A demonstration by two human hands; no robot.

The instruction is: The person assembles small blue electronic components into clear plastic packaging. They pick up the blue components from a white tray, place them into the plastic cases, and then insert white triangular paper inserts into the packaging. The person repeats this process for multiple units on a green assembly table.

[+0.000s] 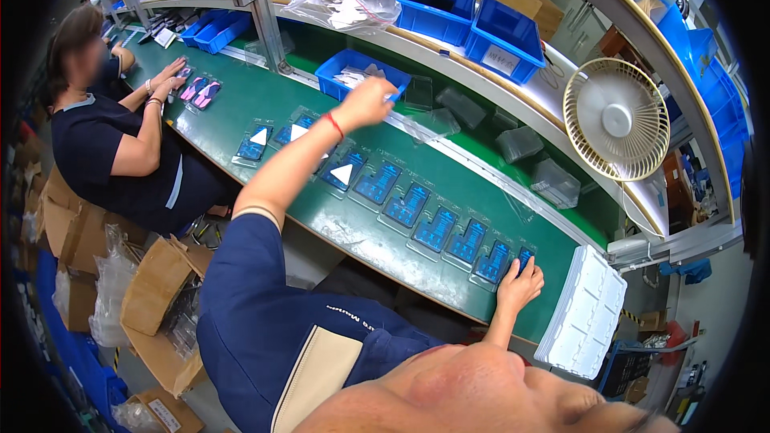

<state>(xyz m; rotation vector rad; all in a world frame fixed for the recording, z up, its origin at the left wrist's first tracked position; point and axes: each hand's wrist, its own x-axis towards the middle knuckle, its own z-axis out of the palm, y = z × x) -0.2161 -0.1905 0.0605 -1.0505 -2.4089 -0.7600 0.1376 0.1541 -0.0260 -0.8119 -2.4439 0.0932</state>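
On the green bench, a row of flat blue-and-black pieces (405, 206) lies in clear plastic trays, running from the middle to the right. Several pieces toward the left end carry a white triangular slip (342, 174). My left hand (369, 102) is raised over the near right edge of a blue bin (325, 74) with white slips in it. Its fingers are pinched together, with a small pale bit at the tips that I cannot make out. At the row's right end, my right hand (520, 287) grips the last blue-and-black piece (525, 256) between thumb and fingers.
A stack of white trays (585, 313) stands at the bench's right end. Clear plastic boxes (555, 184) lie behind the row. A fan (616, 120) and blue bins (505, 40) sit on the shelf. At left, another person (120, 128) handles pink-and-black pieces (200, 93).
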